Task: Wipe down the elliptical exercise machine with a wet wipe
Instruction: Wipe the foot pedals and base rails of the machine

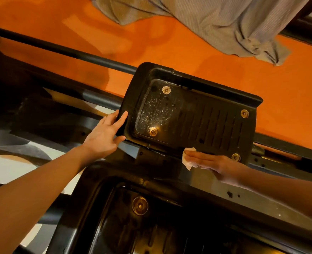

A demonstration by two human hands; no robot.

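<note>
A black elliptical foot pedal [197, 116] with brass bolts and a ribbed floor fills the middle of the view; its left part is speckled with dust. My left hand [105, 134] holds the pedal's left rim, fingers over the edge and thumb beneath. My right hand [212, 163] lies flat with straight fingers on a white wet wipe [188, 158], pressing it against the pedal's near edge. A second black pedal [142, 208] sits close below, between my forearms.
An orange floor [170, 43] lies behind the machine. A grey cloth [225, 24] hangs down at the top right. A black bar [59, 47] slants across the upper left, and dark frame rails [289, 162] run under the pedals.
</note>
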